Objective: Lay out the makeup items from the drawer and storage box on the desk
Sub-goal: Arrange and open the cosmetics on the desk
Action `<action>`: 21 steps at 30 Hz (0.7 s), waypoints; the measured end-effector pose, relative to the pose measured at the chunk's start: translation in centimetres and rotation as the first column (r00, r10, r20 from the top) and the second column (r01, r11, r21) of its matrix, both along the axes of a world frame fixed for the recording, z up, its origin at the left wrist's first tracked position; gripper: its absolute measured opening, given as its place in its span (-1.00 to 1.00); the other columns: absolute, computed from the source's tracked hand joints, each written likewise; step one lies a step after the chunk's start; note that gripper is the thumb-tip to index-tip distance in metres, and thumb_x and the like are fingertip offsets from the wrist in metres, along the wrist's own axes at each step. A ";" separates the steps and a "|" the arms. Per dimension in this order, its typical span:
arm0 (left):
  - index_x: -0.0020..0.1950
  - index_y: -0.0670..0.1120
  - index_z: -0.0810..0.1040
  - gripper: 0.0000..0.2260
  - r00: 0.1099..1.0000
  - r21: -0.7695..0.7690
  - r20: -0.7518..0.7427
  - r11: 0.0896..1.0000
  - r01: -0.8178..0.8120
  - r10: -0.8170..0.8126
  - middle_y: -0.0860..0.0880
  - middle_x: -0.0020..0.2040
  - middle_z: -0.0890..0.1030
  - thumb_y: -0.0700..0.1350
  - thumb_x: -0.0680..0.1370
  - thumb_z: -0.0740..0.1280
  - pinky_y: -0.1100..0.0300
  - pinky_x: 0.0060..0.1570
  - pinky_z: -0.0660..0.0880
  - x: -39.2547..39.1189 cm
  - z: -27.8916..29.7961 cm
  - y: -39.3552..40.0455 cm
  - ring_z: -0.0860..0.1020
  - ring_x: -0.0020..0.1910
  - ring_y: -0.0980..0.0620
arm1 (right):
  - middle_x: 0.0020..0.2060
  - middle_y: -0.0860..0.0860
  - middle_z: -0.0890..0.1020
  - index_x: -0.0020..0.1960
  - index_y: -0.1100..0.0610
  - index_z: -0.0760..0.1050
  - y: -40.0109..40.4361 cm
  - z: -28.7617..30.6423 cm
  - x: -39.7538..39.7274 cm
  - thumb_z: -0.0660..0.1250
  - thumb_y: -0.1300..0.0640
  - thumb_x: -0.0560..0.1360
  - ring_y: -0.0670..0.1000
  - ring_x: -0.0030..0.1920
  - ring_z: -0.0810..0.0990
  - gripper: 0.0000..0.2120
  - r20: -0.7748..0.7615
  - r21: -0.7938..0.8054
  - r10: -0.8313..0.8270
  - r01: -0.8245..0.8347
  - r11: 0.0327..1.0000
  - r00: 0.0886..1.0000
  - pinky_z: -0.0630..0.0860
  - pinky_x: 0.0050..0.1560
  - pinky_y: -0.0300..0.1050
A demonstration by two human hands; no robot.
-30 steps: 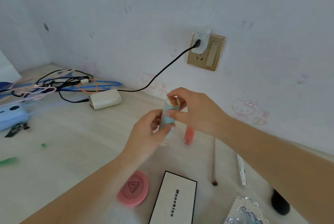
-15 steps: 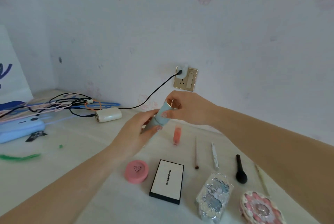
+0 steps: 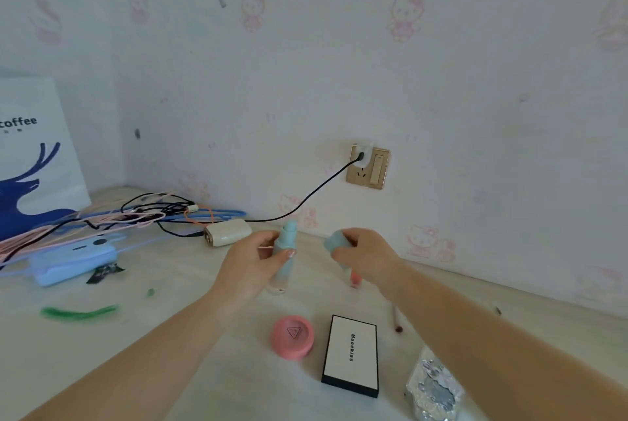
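My left hand point(image 3: 253, 262) grips a pale blue bottle point(image 3: 284, 250) upright above the desk, its nozzle bare. My right hand point(image 3: 365, 255) holds the bottle's pale blue cap point(image 3: 336, 242), a short way to the right of the bottle. Below my hands on the desk lie a round pink compact point(image 3: 293, 336), a white box with black edges point(image 3: 351, 354), a silvery ornate case point(image 3: 435, 386), a thin brush point(image 3: 397, 318) and a pink tube point(image 3: 355, 279) partly hidden behind my right wrist.
A tangle of cables point(image 3: 136, 216), a white charger block point(image 3: 226, 232), a light blue device point(image 3: 73, 264) and a green strip point(image 3: 80, 312) lie at the left. A coffee paper bag point(image 3: 34, 155) stands in the corner. A wall socket point(image 3: 368, 167) holds a plug.
My right hand has pulled the cap off the blue bottle and moved it to the right. The view has tilted up and back.
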State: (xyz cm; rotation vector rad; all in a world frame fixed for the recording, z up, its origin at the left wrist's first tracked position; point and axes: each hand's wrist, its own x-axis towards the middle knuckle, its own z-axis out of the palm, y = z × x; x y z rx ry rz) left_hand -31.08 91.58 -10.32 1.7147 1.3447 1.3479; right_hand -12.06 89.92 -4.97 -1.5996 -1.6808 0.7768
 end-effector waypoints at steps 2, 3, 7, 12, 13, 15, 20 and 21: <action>-0.02 0.04 0.56 -0.84 1.000 -0.014 0.023 1.000 -0.002 0.002 0.13 -0.12 0.63 -0.15 0.45 0.43 0.44 -0.23 0.41 0.1 -0.1 1.3 0.59 -0.13 0.21 | -0.02 0.05 0.56 0.18 0.10 0.49 1.4 -2.3 -0.3 0.32 0.24 0.42 0.00 -0.22 0.50 -0.67 -0.082 -0.007 -0.052 0.051 0.999 0.995 0.37 -0.36 -0.26; -0.01 0.01 0.56 -0.84 1.000 -0.025 0.031 1.000 -0.003 0.004 0.14 -0.13 0.62 -0.16 0.45 0.43 0.49 -0.26 0.41 0.2 -0.3 2.1 0.59 -0.14 0.20 | 0.04 0.05 0.56 0.18 0.07 0.48 2.1 -3.5 -0.5 0.35 0.22 0.42 0.00 -0.12 0.53 -0.66 -0.105 -0.001 -0.070 0.070 0.998 0.992 0.37 -0.35 -0.30; 0.03 -0.06 0.60 -0.84 0.999 -0.067 0.039 0.998 -0.011 0.014 0.04 -0.08 0.64 -0.17 0.46 0.43 0.41 -0.17 0.44 0.6 -1.6 5.0 0.61 -0.11 0.14 | -0.04 -0.03 0.54 0.01 -0.07 0.44 4.9 -7.5 -0.9 0.41 0.16 0.39 0.02 0.20 0.46 -0.74 -0.159 0.005 -0.098 0.100 0.995 0.982 0.52 0.00 -0.18; -0.01 -0.02 0.59 -0.87 0.999 -0.094 0.050 0.995 -0.010 0.015 0.12 -0.11 0.62 -0.16 0.46 0.42 0.38 -0.15 0.46 1.3 -2.8 7.0 0.58 -0.13 0.22 | -0.15 -0.20 0.51 0.04 -0.05 0.44 6.6 -9.2 -1.0 0.40 0.16 0.43 -0.07 0.19 0.49 -0.75 -0.148 -0.046 -0.092 0.086 0.995 0.985 0.47 0.23 -0.10; -0.01 -0.02 0.59 -0.86 0.998 -0.096 0.055 0.995 -0.013 0.018 0.12 -0.11 0.62 -0.16 0.46 0.43 0.37 -0.16 0.46 1.4 -3.0 7.4 0.58 -0.12 0.20 | -0.15 -0.20 0.51 0.08 -0.01 0.45 7.0 -9.5 -1.0 0.40 0.17 0.43 -0.08 0.15 0.51 -0.73 -0.166 -0.058 -0.091 0.083 0.995 0.982 0.47 0.22 -0.12; -0.01 -0.02 0.59 -0.86 0.998 -0.090 0.056 0.996 -0.025 0.030 0.11 -0.11 0.63 -0.16 0.45 0.43 0.41 -0.19 0.44 1.6 -3.2 7.7 0.59 -0.13 0.21 | -0.13 -0.19 0.52 0.17 0.05 0.45 7.1 -9.7 -1.2 0.40 0.18 0.43 -0.07 0.09 0.55 -0.67 -0.177 -0.075 -0.084 0.071 0.995 0.981 0.47 0.22 -0.14; 0.01 -0.03 0.58 -0.84 0.996 -0.079 0.068 0.995 -0.055 0.060 0.11 -0.10 0.62 -0.16 0.45 0.43 0.44 -0.20 0.40 2.1 -3.6 8.5 0.59 -0.13 0.18 | -0.07 -0.15 0.55 0.22 0.06 0.44 7.7 -10.3 -1.4 0.41 0.18 0.43 -0.07 0.09 0.56 -0.62 -0.181 -0.083 -0.065 0.051 0.995 0.981 0.47 0.22 -0.14; 0.04 -0.05 0.59 -0.82 0.995 -0.080 0.075 0.995 -0.057 0.063 0.08 -0.08 0.63 -0.16 0.45 0.43 0.43 -0.19 0.41 2.2 -3.8 8.6 0.59 -0.12 0.17 | -0.05 -0.13 0.56 0.24 0.07 0.43 7.7 -10.4 -1.3 0.41 0.19 0.43 -0.07 0.09 0.56 -0.60 -0.181 -0.079 -0.057 0.044 0.996 0.982 0.47 0.21 -0.14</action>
